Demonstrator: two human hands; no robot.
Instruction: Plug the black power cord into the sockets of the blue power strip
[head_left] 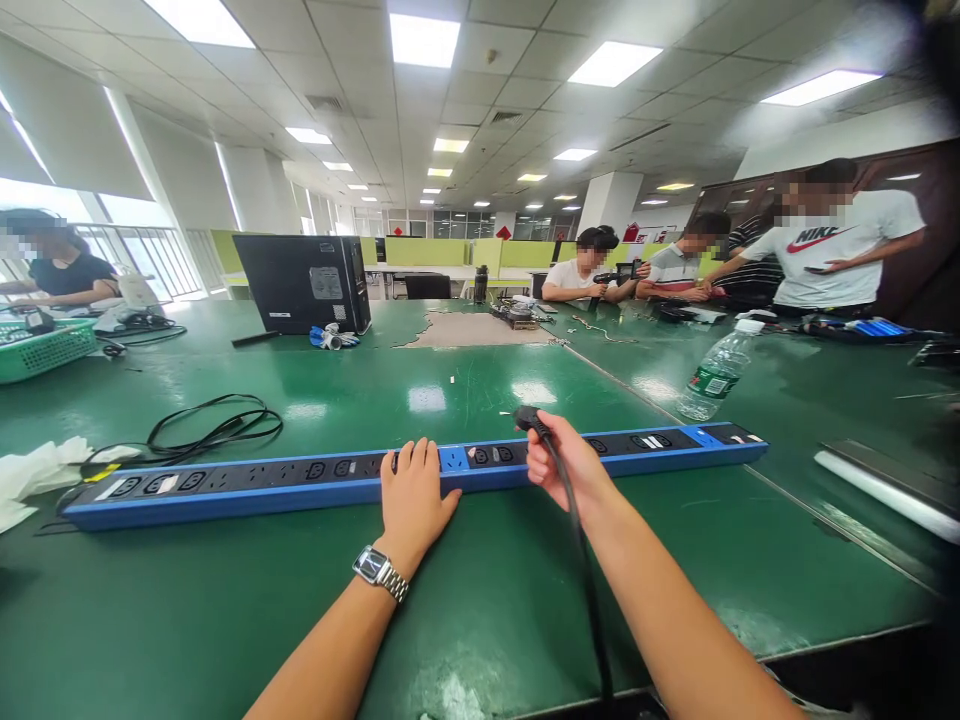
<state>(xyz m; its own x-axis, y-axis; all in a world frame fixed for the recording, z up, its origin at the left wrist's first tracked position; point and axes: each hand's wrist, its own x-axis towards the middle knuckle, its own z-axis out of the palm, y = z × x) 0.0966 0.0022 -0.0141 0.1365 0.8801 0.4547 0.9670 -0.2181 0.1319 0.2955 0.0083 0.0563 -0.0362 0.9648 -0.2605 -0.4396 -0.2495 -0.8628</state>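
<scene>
A long blue and black power strip (pixel 285 488) lies across the green table, with rows of sockets along its top. My left hand (pixel 411 500), with a watch on the wrist, grips it near the middle: the fingers reach over its top and the thumb rests along the near side. In my right hand (pixel 566 465) is a black power plug (pixel 527 416), held between thumb and fingers above the strip. Its black cable (pixel 581 560) runs down past my forearm to the table's near edge. The plug's pins are hard to make out.
A black computer case (pixel 300 283) stands at the back left. Behind the strip's left end lies a coiled black cable (pixel 217 425), with white tissue (pixel 41 475) nearby. A plastic bottle (pixel 716 375) stands behind its right end. Several people sit or stand around the table.
</scene>
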